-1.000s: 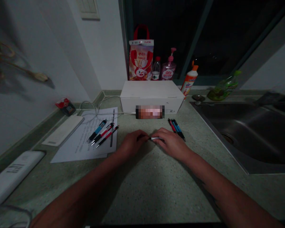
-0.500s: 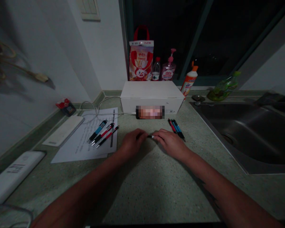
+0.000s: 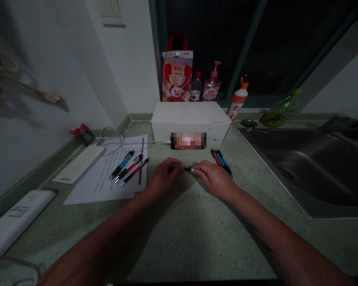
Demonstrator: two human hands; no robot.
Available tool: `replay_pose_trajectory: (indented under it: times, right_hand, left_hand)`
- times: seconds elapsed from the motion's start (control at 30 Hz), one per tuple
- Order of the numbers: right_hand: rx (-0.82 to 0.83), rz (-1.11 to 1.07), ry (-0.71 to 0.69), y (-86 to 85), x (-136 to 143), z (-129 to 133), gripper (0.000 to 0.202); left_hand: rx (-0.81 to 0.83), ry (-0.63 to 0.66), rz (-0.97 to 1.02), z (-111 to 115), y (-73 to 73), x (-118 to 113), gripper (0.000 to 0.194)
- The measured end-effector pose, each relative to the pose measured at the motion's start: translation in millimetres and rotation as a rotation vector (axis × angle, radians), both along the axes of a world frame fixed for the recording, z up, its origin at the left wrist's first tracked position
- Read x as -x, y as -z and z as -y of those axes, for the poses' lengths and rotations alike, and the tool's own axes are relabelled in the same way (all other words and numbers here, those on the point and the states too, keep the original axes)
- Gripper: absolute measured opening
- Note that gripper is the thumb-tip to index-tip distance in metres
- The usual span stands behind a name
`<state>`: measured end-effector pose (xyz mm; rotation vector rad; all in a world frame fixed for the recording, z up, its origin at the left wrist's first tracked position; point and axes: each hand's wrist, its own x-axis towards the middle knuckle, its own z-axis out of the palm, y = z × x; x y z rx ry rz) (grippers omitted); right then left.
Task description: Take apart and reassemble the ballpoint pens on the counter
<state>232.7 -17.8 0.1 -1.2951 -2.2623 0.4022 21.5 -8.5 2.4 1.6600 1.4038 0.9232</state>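
Observation:
Between my two hands, above the counter, is a pen. Only a short black stretch of it with a pale end shows; my fingers cover the rest. My left hand pinches its black side. The fingertips of my right hand close on the pale end. Left of my hands, several blue-black and red-black pens lie on printed paper sheets. Close beyond my right hand, a small group of red and blue pens rests on the counter.
A phone with a cable leans on a white box. Bottles and a red bag stand behind it. The metal sink is at right. A white box and a white power strip lie at left.
My left hand has shifted slightly left and up, and a bit more of the pen's black part shows between the hands. My right hand has barely moved.

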Motion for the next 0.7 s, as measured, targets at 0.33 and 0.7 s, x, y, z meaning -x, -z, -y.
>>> replay_pose_trajectory:
  times: [0.33,0.7]
  right_hand:
    - [-0.023,0.001,0.015,0.4,-2.0,-1.0,0.024]
    - [-0.012,-0.005,0.012,-0.3,-1.0,0.3,0.023]
  left_hand:
    - [0.024,-0.005,0.0,-0.1,-1.2,1.4,0.01]
    - [-0.04,-0.03,0.013,-0.3,-2.4,2.1,0.009]
